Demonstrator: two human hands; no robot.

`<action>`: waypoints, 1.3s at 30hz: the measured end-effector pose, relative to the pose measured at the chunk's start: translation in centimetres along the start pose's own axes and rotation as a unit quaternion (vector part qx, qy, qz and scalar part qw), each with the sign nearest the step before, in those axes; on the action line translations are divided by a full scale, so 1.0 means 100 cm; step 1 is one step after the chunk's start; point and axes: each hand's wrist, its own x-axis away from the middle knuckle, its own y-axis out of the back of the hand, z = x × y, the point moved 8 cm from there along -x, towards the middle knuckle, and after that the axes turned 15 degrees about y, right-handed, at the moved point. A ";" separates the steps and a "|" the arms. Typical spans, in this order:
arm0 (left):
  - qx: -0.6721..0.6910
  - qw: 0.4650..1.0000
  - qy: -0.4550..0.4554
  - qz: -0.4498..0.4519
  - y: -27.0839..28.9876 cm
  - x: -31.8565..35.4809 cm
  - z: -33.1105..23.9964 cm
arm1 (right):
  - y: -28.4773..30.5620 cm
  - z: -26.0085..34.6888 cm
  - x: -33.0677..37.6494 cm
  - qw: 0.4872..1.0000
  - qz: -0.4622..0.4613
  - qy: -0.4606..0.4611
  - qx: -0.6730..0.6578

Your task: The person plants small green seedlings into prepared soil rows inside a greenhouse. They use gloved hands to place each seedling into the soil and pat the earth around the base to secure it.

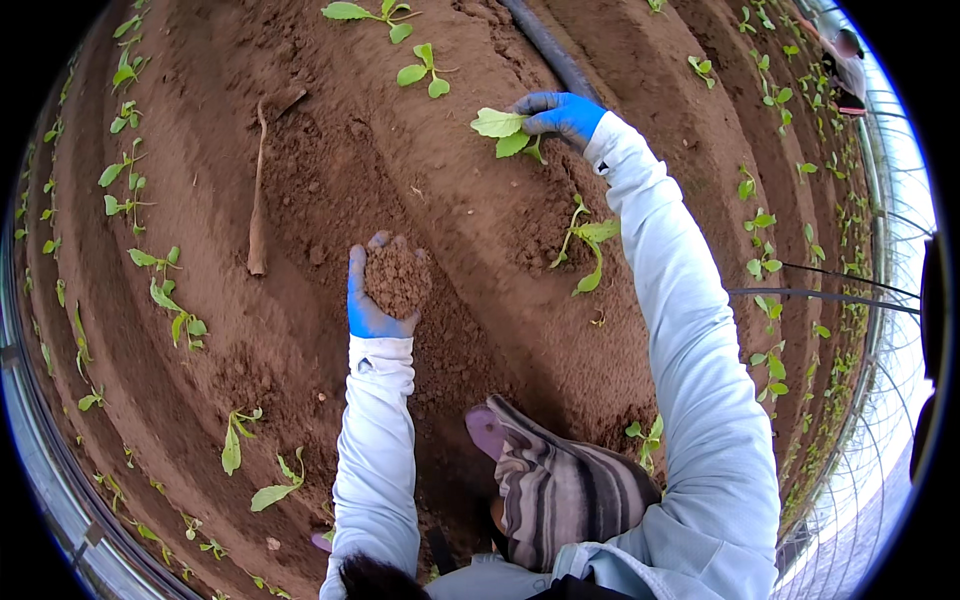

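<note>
My left hand (367, 312), in a blue glove, is cupped palm up around a heap of loose brown soil (398, 280), above the furrow. Farther off to the right, my gloved right hand (564, 116) closes its fingers at a leafy green seedling (500, 124) on the raised bed. The seedling's leaves spread to the left of my fingers; its root end cannot be made out. Another seedling (585, 243) stands in disturbed soil on the same bed, between my right forearm and the furrow.
A hand hoe (258, 190) with a wooden handle lies on the bed to the left. A dark hose (550, 48) runs along the soil at the far side. Rows of seedlings (165, 290) line both sides. Another person (846, 65) is at the far right, near the greenhouse wall.
</note>
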 end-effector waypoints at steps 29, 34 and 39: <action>-0.138 0.976 -0.144 -0.083 0.034 0.097 0.007 | -0.316 0.004 0.088 0.889 0.124 0.347 0.271; 0.091 0.994 -0.037 0.051 0.075 0.088 0.013 | -0.327 -0.008 0.092 0.920 0.099 0.286 0.249; 0.033 0.983 -0.017 -0.181 0.081 0.094 0.025 | -0.323 -0.074 0.077 0.985 -0.003 0.046 -0.165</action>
